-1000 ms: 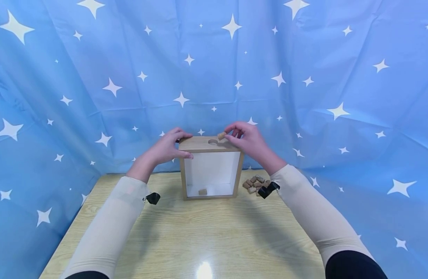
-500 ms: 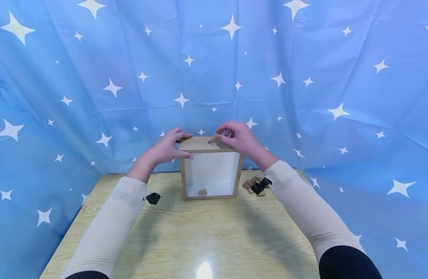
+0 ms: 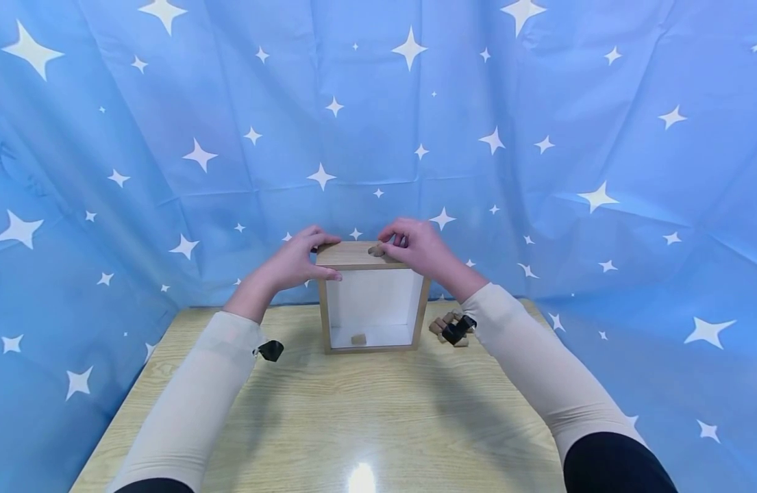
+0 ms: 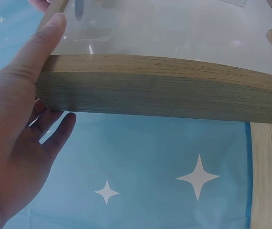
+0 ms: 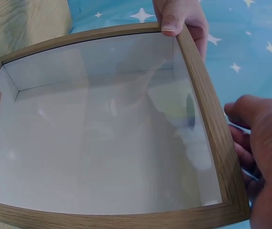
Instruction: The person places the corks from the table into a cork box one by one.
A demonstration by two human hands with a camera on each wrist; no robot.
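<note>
A shallow wooden box (image 3: 424,308) with a clear front and white inside stands upright on the table. My left hand (image 3: 292,260) grips its top left corner, thumb in front and fingers behind, as the left wrist view also shows along the wooden frame (image 4: 164,93). At the round hole in the top, my right hand (image 3: 418,243) pinches a wine cork (image 3: 375,251), which sits in the opening. Seen from the right wrist, that hand (image 5: 267,143) hides the cork and the hole (image 5: 190,111) shows through the pane. Another cork (image 3: 358,339) lies on the box floor.
Several loose corks (image 3: 442,323) lie in a pile right of the box, partly behind the right wrist's black strap (image 3: 458,330). A light wood table (image 3: 353,411) carries everything. A blue curtain with white stars (image 3: 378,137) hangs close behind the box.
My right hand has moved left over the box top, bringing the cork from beside the hole down into it. The left hand and box have stayed in place.
</note>
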